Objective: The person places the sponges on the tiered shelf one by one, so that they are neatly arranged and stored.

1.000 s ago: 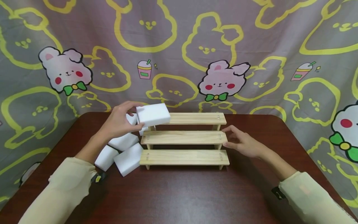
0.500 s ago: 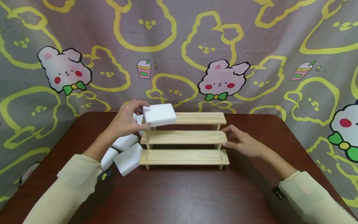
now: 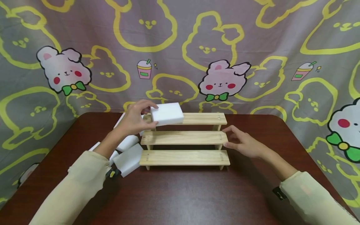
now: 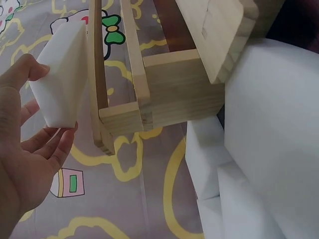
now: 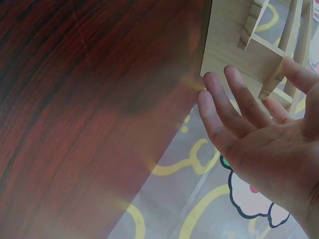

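Observation:
My left hand [image 3: 136, 117] grips a white foam block [image 3: 167, 113] by its left end, thumb at the front and fingers behind. The block overlaps the left part of the top tier of a three-tier wooden display stand [image 3: 185, 137]. In the left wrist view, a gap shows between the block [image 4: 62, 74] and the top board [image 4: 95, 74]. My right hand [image 3: 246, 144] is at the right end of the middle board, thumb and index finger at opposite edges. The right wrist view shows its other fingers [image 5: 214, 114] extended beside the stand.
Several more white foam blocks [image 3: 128, 160] lie heaped left of the stand, partly behind my left forearm. The stand rests on a dark red-brown wooden table [image 3: 180, 193]. A patterned curtain [image 3: 168, 47] hangs behind the table's far edge.
My left hand has carried the foam block to the right along the stand's top tier. My right hand has stayed at the middle board's end.

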Available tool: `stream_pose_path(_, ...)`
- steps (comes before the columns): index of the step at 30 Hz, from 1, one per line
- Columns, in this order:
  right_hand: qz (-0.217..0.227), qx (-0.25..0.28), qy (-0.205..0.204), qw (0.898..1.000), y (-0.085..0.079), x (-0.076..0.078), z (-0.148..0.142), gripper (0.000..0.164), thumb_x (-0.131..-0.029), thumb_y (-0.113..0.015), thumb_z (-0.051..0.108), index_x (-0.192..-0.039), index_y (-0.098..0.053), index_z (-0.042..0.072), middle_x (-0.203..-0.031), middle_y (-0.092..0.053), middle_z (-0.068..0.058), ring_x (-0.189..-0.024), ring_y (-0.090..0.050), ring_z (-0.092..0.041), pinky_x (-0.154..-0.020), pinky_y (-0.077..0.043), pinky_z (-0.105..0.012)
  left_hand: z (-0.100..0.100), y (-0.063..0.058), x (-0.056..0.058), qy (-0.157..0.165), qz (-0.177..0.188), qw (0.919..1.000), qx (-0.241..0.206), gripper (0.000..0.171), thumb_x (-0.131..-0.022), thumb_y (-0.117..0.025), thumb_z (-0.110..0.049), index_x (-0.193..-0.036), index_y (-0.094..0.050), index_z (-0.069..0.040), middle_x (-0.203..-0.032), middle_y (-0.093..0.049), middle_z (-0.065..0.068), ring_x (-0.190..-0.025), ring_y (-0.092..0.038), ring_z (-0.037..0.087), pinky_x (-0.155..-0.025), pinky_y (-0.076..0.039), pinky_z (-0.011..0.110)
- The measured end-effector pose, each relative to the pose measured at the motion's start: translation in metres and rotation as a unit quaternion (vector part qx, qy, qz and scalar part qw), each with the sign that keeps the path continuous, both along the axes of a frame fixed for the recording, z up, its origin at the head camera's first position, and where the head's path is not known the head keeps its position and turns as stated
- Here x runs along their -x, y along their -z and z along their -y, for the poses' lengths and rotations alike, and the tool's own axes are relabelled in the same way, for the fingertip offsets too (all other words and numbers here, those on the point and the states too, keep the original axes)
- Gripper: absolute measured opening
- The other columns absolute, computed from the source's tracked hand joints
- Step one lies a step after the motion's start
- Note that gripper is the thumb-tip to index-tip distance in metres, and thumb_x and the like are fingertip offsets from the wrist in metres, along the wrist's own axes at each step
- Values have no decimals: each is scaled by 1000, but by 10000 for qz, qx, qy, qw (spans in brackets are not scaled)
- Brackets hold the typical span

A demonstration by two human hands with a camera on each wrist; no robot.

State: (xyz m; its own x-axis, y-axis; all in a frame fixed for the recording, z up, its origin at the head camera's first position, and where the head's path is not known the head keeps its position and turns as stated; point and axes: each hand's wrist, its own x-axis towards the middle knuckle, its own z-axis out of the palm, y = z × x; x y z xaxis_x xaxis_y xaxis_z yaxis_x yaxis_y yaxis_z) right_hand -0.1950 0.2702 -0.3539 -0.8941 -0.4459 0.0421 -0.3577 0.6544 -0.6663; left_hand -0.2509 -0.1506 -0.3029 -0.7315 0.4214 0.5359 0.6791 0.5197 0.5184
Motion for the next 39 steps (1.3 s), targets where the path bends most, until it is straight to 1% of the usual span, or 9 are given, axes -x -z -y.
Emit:
stream_pose_path(7,18,22,-27,10000,0,0,1,45,-99,-70,22,-136,-47,9,-128,-63,-17,-115,-64,-35,-83,-54,-43,-6,1,1,-8,91,9999,-73,39,-71,-87,-1,-107,-73,0,-116,-67,19,-88,-64,32,-79,-53,48)
stream_pose_path(13,-4,61,-35,10000,0,0,0,44,-99,-70,21,-135,-47,8,-126,-64,-17,-115,-65,-34,-83,-54,-44,-11,0,2,90,48,9998,-170,37,-72,-85,-2,-107,-73,1,-116,-68,18,-89,-65,31,-80,-54,46)
stream_pose_path(20,-62,40,-72,9999,0,0,0,43,-100,-70,21,-135,-48,9,-126,-65,-17,-115,-65,-34,-84,-54,-45,-18,0,2,199,127,9992,-336,38,-72,-86,0,-108,-73,2,-118,-68,18,-98,-65,32,-83,-57,46)
stream_pose_path(26,-39,63,-70,9999,0,0,1,43,-100,-70,22,-135,-48,11,-126,-65,-15,-114,-65,-34,-85,-53,-45,-24,0,3,203,85,9991,-362,38,-71,-85,-1,-108,-74,0,-118,-69,17,-103,-62,29,-82,-56,45)
stream_pose_path(32,-55,46,-36,10000,0,0,0,43,-100,-70,21,-135,-48,10,-125,-65,-17,-113,-66,-33,-83,-54,-44,-31,0,6,267,-23,9988,-403,38,-69,-83,-5,-106,-74,-1,-115,-70,16,-99,-61,29,-78,-54,44)
stream_pose_path(39,-12,30,18,10000,-1,-1,0,43,-100,-70,22,-135,-48,11,-127,-65,-18,-117,-64,-36,-86,-54,-49,-39,1,9,280,37,9985,-462,40,-67,-83,-4,-105,-74,0,-114,-70,16,-92,-63,37,-79,-54,44)
